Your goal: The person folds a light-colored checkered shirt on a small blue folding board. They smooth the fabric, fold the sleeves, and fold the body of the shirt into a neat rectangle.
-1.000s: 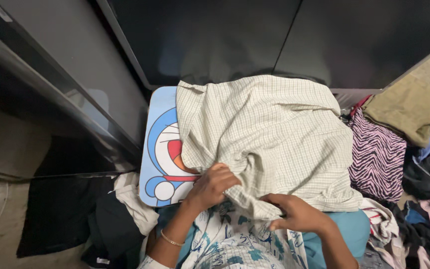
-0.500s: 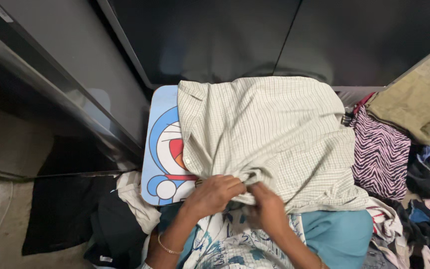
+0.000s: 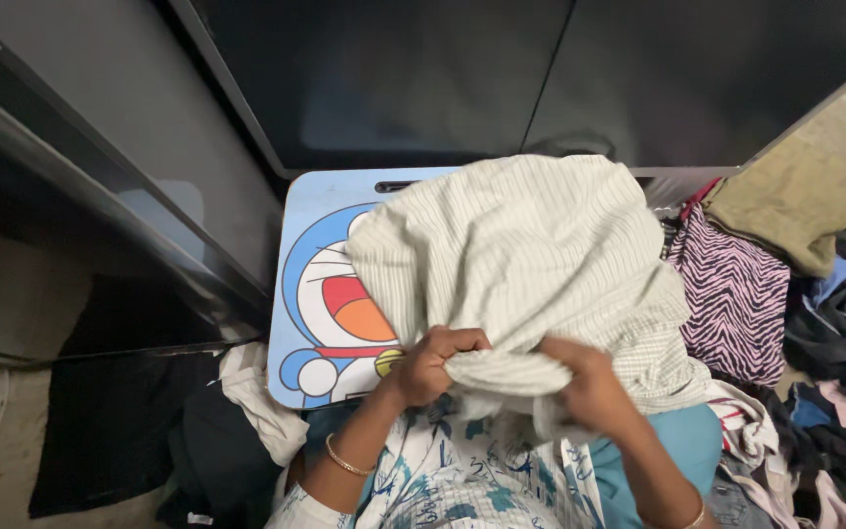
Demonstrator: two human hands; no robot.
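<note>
Left hand point(image 3: 433, 364) fingers curled tight, bunching the near hem of a cream shirt point(image 3: 531, 264) w/ fine dark stripes; right hand point(image 3: 587, 384) likewise clenched on the same hem just beside it, knuckles up, a roll of fabric stretched between the two fists. Thin gold bangle point(image 3: 347, 458) on left wrist, another on the right wrist at the bottom edge of view. Shirt is rumpled, draped over most of the lap table point(image 3: 310, 211), covering its right side and far right corner and spilling off the near edge toward the person's lap. Table top is pale blue, rounded corners, dark slot handle at the far edge; printed on it a big blue-and-white cartoon cat point(image 3: 330, 304) w/ open red mouth and yellow bell, left half showing, rest under the shirt. Off the table's right edge: pink-and-black zebra-print garment point(image 3: 731, 294), then a heap of dark clothes point(image 3: 839, 323) and an olive cloth point(image 3: 805, 211). Off the near left corner: white cloth point(image 3: 258, 407) over black fabric point(image 3: 115, 431). Beyond the far edge: dark cabinet doors point(image 3: 501, 73).
</note>
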